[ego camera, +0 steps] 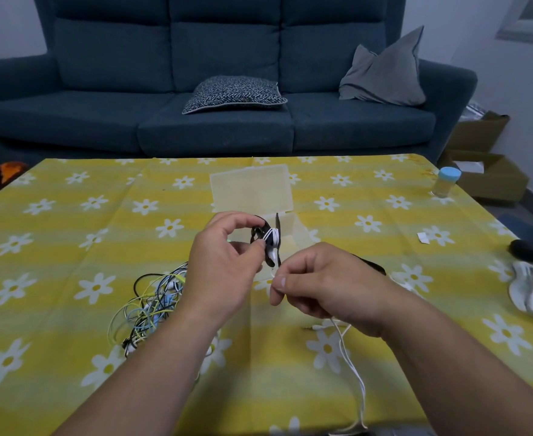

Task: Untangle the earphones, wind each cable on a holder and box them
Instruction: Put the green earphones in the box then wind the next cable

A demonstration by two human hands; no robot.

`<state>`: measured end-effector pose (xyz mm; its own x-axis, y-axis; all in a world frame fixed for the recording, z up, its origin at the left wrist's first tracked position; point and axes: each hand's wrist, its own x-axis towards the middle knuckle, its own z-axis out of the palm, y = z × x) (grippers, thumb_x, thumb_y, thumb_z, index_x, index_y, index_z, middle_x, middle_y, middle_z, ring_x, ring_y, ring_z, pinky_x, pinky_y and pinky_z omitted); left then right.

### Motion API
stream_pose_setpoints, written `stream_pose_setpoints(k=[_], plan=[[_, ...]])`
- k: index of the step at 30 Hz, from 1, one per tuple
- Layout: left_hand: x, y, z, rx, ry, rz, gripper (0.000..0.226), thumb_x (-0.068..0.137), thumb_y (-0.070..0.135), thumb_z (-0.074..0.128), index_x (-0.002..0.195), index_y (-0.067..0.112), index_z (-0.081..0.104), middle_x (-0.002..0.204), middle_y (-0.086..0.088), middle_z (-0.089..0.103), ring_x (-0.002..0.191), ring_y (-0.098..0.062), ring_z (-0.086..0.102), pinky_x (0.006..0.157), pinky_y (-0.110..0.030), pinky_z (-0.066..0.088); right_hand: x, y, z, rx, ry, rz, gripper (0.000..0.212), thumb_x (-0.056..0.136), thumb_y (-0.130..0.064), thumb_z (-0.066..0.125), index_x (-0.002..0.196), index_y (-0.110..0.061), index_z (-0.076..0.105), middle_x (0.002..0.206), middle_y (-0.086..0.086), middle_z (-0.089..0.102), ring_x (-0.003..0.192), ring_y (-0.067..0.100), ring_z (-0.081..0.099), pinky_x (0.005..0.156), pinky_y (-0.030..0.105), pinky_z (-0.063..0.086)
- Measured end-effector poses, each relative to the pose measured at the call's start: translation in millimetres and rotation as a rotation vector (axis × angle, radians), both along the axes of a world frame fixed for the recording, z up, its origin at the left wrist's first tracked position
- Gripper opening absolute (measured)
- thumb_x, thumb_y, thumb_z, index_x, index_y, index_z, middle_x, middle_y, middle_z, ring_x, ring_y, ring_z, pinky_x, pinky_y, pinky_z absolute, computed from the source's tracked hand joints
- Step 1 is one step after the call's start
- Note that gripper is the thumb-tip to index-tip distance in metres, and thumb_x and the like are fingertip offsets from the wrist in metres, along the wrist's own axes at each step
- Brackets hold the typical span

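On the yellow tablecloth with white daisies (70,234), left of centre, lies a loose tangle of yellow, blue, black and white earphone cables (152,303), partly hidden behind the left forearm. Just right of it the left hand (224,262) is raised above the cloth, fingers curled, its thumb and fingertips pinching a small black cable holder (270,243) that has several turns of white cable around its middle. Behind the holder stands a clear plastic box (252,190), its lid thrown open toward the dark blue fabric sofa (215,58). The right hand (318,281) sits just beside and below the holder, fingers curled in, thumb and forefinger nipping the thin white earphone cable (353,372); the rest of this cable hangs from under the hand and trails across the cloth toward the near edge. Its small metal jack plug (309,328) rests on the cloth beneath the hand. Farther right lies a little white paper scrap (423,238), and near the far right corner stands a clear jar with a light blue cap (446,180).
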<state>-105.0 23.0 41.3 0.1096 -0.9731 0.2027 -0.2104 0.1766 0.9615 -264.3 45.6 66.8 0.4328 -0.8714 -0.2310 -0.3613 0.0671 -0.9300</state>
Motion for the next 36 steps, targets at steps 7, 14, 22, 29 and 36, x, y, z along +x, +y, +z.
stream_pose_setpoints(k=[7, 14, 22, 29, 36], plan=[[0, -1, -4, -0.087, -0.107, -0.049, 0.024, 0.086, 0.003, 0.065, 0.098, 0.023, 0.068, 0.101, 0.02, 0.057, 0.076, -0.019, 0.065, 0.071, -0.05, 0.056, -5, -3, 3, -0.055, -0.012, -0.066, 0.025, 0.094, -0.012, 0.058, 0.076, -0.001, 0.071, 0.048, 0.002, 0.044, 0.045, 0.012, 0.032, 0.046, 0.021, 0.027], [1, -2, -3, 0.002, 0.004, -0.114, 0.021, 0.092, 0.002, 0.061, 0.1, 0.02, 0.067, 0.106, -0.01, 0.065, 0.067, -0.02, 0.065, 0.059, -0.024, 0.054, -11, -10, 4, -0.062, -0.059, -0.326, 0.027, 0.089, -0.008, 0.053, 0.067, -0.004, 0.068, 0.049, 0.005, 0.037, 0.046, 0.016, 0.025, 0.044, 0.024, 0.02], [-4, 3, -4, -0.041, -0.014, -0.205, 0.027, 0.089, -0.002, 0.063, 0.098, 0.023, 0.069, 0.106, 0.007, 0.061, 0.078, -0.029, 0.063, 0.066, -0.044, 0.057, -9, -9, 6, -0.099, -0.127, -0.282, 0.027, 0.091, -0.007, 0.054, 0.069, 0.0, 0.067, 0.051, 0.008, 0.036, 0.046, 0.015, 0.025, 0.047, 0.027, 0.018], [-6, 9, -1, 0.014, 0.049, -0.357, 0.03, 0.089, -0.008, 0.06, 0.101, 0.017, 0.071, 0.11, 0.004, 0.064, 0.075, -0.022, 0.061, 0.062, -0.031, 0.054, -26, -16, 2, -0.172, -0.138, -0.436, 0.022, 0.085, -0.014, 0.073, 0.067, -0.003, 0.065, 0.048, 0.007, 0.038, 0.043, 0.016, 0.027, 0.044, 0.023, 0.022], [-4, 15, 4, 0.126, 0.22, -0.512, 0.027, 0.091, -0.011, 0.056, 0.105, 0.008, 0.069, 0.099, 0.003, 0.07, 0.07, -0.018, 0.059, 0.067, -0.029, 0.054, -36, -22, -2, -0.124, -0.161, -0.506, 0.027, 0.083, -0.019, 0.078, 0.067, -0.009, 0.059, 0.053, 0.007, 0.034, 0.048, 0.017, 0.023, 0.047, 0.029, 0.018]])
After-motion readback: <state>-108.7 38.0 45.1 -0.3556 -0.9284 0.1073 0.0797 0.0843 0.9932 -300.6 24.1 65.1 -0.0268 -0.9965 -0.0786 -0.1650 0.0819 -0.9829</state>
